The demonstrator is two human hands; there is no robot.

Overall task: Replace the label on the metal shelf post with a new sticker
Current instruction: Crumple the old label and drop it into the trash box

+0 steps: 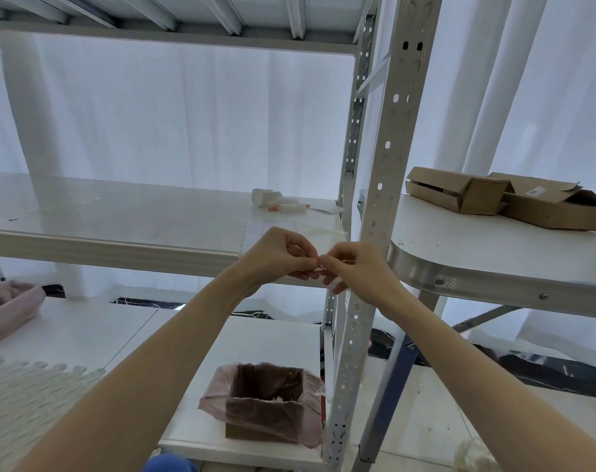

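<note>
The perforated metal shelf post (388, 137) rises just right of centre. In front of the middle shelf's edge, my left hand (283, 255) and my right hand (356, 267) meet fingertip to fingertip, both pinching a small sticker (321, 266) with dark marks; it is mostly hidden by the fingers. The hands are a little left of the post and not touching it. A white sticker sheet (257, 229) lies flat on the middle shelf (119, 212) just behind my left hand.
White tubes and a small cup (272, 201) lie farther back on the shelf. A cardboard box lined with a pink bag (266, 403) stands on the lower shelf below my arms. A round-edged table (494, 253) on the right carries two open cardboard boxes (507, 199).
</note>
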